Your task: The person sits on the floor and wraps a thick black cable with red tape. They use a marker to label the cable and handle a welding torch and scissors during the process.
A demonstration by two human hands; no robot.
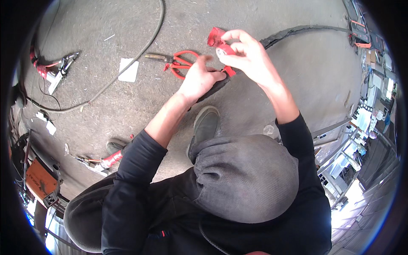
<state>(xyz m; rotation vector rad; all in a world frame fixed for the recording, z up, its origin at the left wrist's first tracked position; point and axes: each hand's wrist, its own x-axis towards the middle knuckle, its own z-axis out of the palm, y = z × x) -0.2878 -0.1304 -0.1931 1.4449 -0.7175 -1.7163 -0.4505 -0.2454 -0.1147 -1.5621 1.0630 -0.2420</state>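
Note:
My right hand [255, 57] pinches a roll of red tape [225, 51] between thumb and fingers, above the concrete floor. Another red piece [216, 37] shows just beyond those fingertips; whether it joins the roll I cannot tell. Lower and to the left, my left hand [202, 78] is closed on a thick black cable [214, 90], its thumb beside a band of red tape [229, 71] wrapped there. Past my right hand the cable's dark, wrinkled covering [293, 32] continues to the right. Red-handled scissors [182, 63] lie on the floor by my left hand.
A white card [128, 70] lies near a thin grey hose [114, 78] curving across the floor. Red-handled clamps [59, 70] rest at the left, with a red-handled tool [106, 161] nearer me. An orange machine [41, 178] stands lower left, an orange-and-black box [361, 34] upper right.

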